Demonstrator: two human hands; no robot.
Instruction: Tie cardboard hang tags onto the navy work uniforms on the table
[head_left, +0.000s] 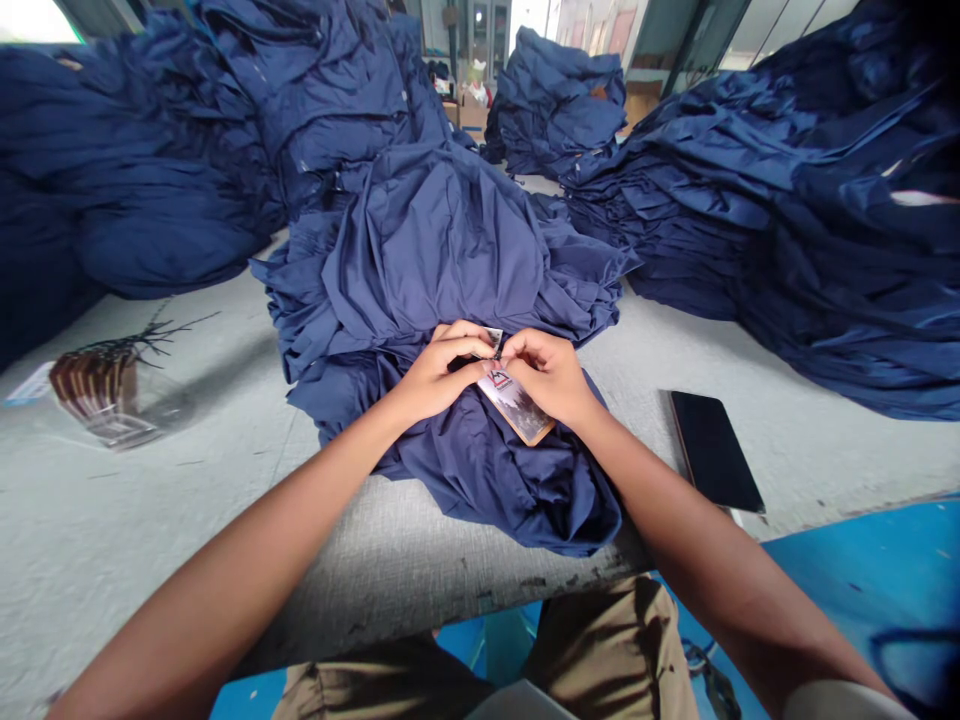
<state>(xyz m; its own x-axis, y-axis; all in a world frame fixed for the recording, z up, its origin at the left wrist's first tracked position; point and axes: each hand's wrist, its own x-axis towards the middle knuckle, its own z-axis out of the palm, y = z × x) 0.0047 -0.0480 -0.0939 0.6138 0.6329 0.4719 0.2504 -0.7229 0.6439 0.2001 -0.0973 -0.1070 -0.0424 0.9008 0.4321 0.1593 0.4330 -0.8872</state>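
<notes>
While the left hand (444, 368) and right hand (549, 374) pinch at a dark cord (497, 352), the card tag (523, 412) lies at five o'clock from their fingertips, over a navy garment (450, 240) on the worktop (165, 500); small, even finger movements should best avoid snagging the cloth.

tag (523, 412) part. hid.; logo txt (505, 386) too sm.; R pile (847, 230) cut @edge
</notes>
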